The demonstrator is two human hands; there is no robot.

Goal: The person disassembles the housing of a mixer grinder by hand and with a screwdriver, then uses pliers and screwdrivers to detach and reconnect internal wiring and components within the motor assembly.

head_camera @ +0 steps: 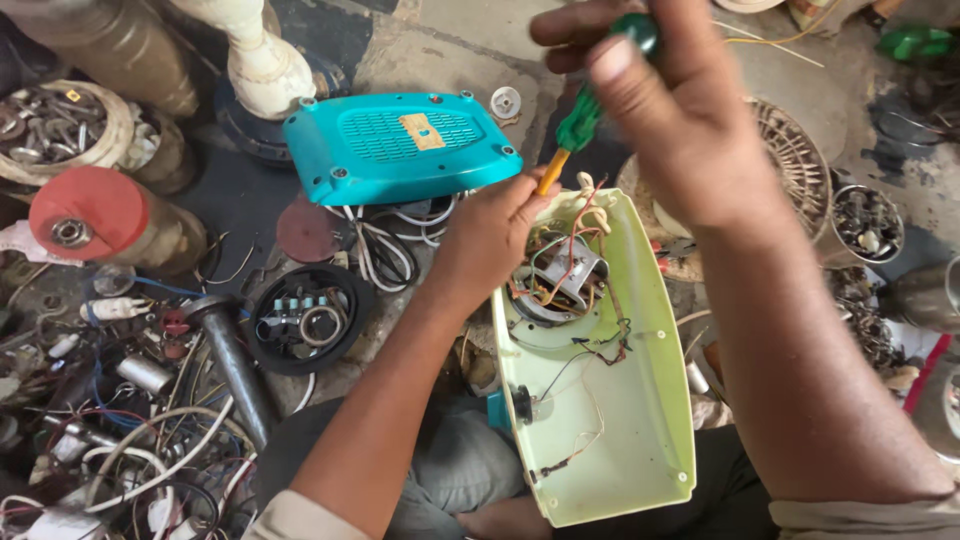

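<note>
- The right hand (670, 110) is closed around the green plastic handle of a screwdriver with an orange shaft (572, 130), thumb and fingers pinching the rounded top; the tool slants down and to the left.
- The left hand (490, 235) grips the upper edge of the pale green plastic appliance housing (640, 420), fingers curled over the rim, with the fingertips touching the orange shaft near its tip.
- The housing lies open across the person's lap, and the shaft tip meets its top end just above the wiring.
- To do this well, the left fingers should likely keep steadying the tip while the right hand turns the handle in line with the shaft, so it does not slip into the wires.
- Inside the housing sit a small motor with copper windings (555, 280), thin red and black wires and a dark knob at the side wall.
- A turquoise vented plastic cover (400, 145) lies apart on the floor.
- A black round tray (305, 320) holds small fittings and a ring.
- A round bowl of metal scraps (868, 222) stands at right.
</note>
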